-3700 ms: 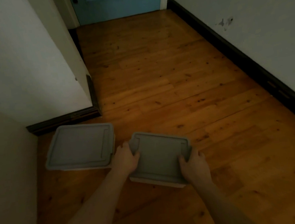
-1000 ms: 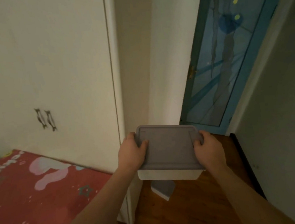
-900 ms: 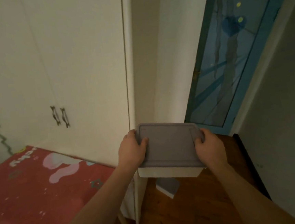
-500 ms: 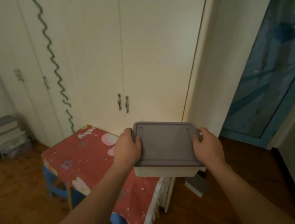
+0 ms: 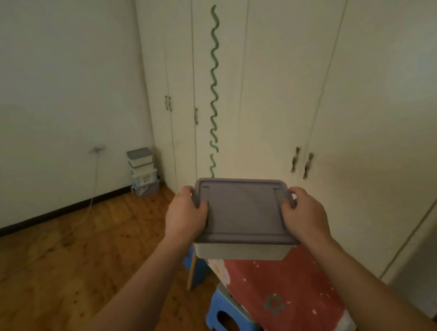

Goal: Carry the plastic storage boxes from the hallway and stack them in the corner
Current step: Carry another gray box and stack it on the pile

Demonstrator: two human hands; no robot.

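Both hands clamp the lidded box [image 5: 242,213] at chest height, the left hand [image 5: 183,217] wrapped round one short end, the right hand [image 5: 305,214] round the other, thumbs pressed on the lid. Just below it sits a blue stool [image 5: 232,320] under a red cloth [image 5: 283,289]; a shin could catch either on the way past. Well beyond, in the corner, the stack of boxes [image 5: 143,169] already stands tall and looks narrow, so a careless set-down might topple it.
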